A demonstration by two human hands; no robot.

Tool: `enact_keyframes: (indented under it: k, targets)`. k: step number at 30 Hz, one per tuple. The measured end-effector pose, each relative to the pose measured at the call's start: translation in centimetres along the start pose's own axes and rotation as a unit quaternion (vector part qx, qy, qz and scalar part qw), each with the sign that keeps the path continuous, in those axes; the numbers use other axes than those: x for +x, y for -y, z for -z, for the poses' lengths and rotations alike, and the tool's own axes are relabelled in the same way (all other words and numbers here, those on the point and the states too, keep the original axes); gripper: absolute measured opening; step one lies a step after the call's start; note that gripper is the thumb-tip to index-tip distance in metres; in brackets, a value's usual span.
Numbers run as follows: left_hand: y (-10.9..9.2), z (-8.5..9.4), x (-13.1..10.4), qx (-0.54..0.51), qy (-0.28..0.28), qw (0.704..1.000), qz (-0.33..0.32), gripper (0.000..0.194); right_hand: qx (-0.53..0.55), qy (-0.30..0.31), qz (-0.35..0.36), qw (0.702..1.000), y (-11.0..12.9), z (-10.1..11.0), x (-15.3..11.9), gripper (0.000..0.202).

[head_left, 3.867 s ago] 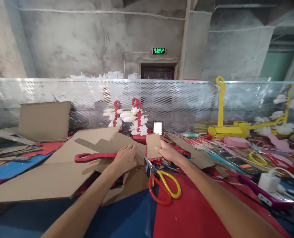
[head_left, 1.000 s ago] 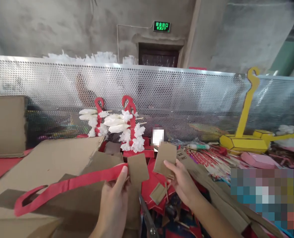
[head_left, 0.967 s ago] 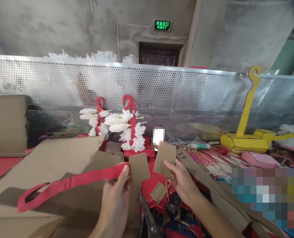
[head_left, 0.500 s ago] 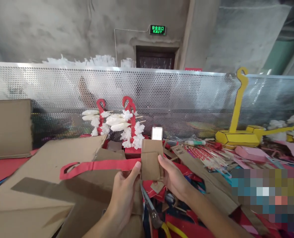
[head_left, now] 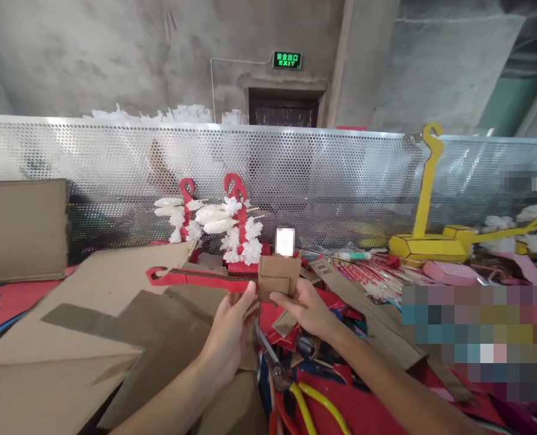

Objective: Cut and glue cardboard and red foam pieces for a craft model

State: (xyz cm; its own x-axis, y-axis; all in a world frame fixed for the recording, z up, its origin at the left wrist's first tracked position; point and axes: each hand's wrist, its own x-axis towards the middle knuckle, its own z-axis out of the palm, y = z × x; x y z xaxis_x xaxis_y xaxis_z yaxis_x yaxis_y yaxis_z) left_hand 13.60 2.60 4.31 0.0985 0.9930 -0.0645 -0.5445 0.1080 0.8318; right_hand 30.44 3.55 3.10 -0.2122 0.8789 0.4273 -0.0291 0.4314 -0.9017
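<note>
My left hand [head_left: 227, 329] is closed on the right end of a red cardboard strip [head_left: 205, 280], thumb on top. The strip's hooked end points left, and its brown corrugated edge shows. My right hand [head_left: 311, 307] grips a small folded piece of brown cardboard [head_left: 274, 279] at its lower right, with the thumb across its front. The strip's right end meets the left side of this piece; I cannot tell whether they are joined. Below and between my hands lies a pair of scissors [head_left: 278, 376] with yellow handles, its blades pointing up and left.
Large cardboard sheets [head_left: 114, 290] cover the left side. Red hooked stands with white flowers [head_left: 242, 241] stand ahead, before a perforated metal panel [head_left: 341, 181]. A yellow hooked stand [head_left: 425, 246] is at right. Red and brown scraps [head_left: 341, 393] surround the scissors.
The red strip has turned to show its edge, and its hooked end has moved right and up. The brown piece has tilted, and my right thumb has slid down onto its front.
</note>
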Motion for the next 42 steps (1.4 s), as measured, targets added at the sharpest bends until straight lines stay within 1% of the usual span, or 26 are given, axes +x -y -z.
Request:
enact_keyframes:
  k: [3, 5, 7, 9, 12, 15, 19, 23, 25, 27, 29, 32, 34, 36, 38, 40, 42]
  targets:
    - [-0.5, -0.1, -0.2, -0.026, 0.016, 0.999, 0.023, 0.032, -0.094, 0.015, 0.084, 0.992, 0.1, 0.4, -0.3, 0.03]
    - [-0.9, -0.1, -0.5, -0.026, 0.022, 0.999, 0.034, 0.033, -0.158, 0.038, 0.145, 0.976, 0.3, 0.8, -0.6, 0.028]
    - [-1.1, 0.0, -0.8, -0.014, 0.02, 0.999, 0.047, 0.035, -0.21, 0.071, 0.194, 0.955, 0.4, 1.3, -0.8, 0.032]
    - [-1.2, -0.1, -1.1, -0.004, 0.024, 0.998, 0.053, 0.04, -0.251, 0.087, 0.231, 0.936, 0.4, 1.8, -0.8, 0.036]
    - [-1.0, -0.2, -1.6, 0.001, 0.046, 0.997, 0.054, 0.045, -0.273, 0.089, 0.287, 0.914, 0.1, 2.1, -0.5, 0.034]
    - [-0.8, -0.3, -1.6, 0.006, 0.055, 0.997, 0.052, 0.045, -0.267, 0.102, 0.312, 0.906, 0.0, 1.9, -0.3, 0.037]
    - [-0.3, 0.1, -1.2, 0.025, 0.033, 0.999, 0.017, 0.044, -0.257, 0.095, 0.319, 0.907, 0.2, 1.5, -0.3, 0.035]
    - [-0.1, 0.5, -0.9, 0.054, 0.03, 0.998, -0.011, 0.042, -0.242, 0.101, 0.307, 0.915, 0.5, 1.4, -0.5, 0.036]
    - [0.0, 0.6, -0.8, 0.065, 0.018, 0.997, -0.025, 0.043, -0.241, 0.088, 0.285, 0.923, 0.6, 1.5, -0.6, 0.048]
    - [0.0, 0.7, -0.8, 0.075, 0.004, 0.996, -0.037, 0.045, -0.226, 0.06, 0.248, 0.94, 0.6, 1.6, -0.6, 0.057]
    - [0.0, 0.9, -0.6, 0.085, 0.001, 0.995, -0.052, 0.046, -0.187, 0.023, 0.2, 0.961, 0.7, 1.7, -0.5, 0.054]
    - [0.0, 1.1, -0.2, 0.099, -0.007, 0.992, -0.079, 0.046, -0.115, -0.022, 0.114, 0.987, 0.5, 1.7, -0.1, 0.038]
    - [0.1, 1.3, 0.1, 0.107, -0.012, 0.99, -0.095, 0.046, -0.063, -0.017, 0.059, 0.996, 0.2, 1.8, 0.2, 0.033]
    - [0.2, 1.5, 0.3, 0.113, -0.003, 0.988, -0.105, 0.048, -0.008, 0.004, 0.021, 1.0, -0.1, 1.9, 0.4, 0.03]
    - [0.3, 1.6, 0.3, 0.117, 0.011, 0.987, -0.111, 0.052, 0.021, 0.008, 0.001, 1.0, -0.3, 1.9, 0.5, 0.027]
    - [0.2, 1.6, 0.1, 0.119, 0.024, 0.986, -0.112, 0.056, 0.014, -0.015, 0.005, 1.0, -0.3, 1.7, 0.4, 0.025]
    - [0.2, 1.5, -0.2, 0.117, 0.039, 0.987, -0.101, 0.058, -0.007, -0.035, 0.017, 0.999, 0.0, 1.4, 0.3, 0.034]
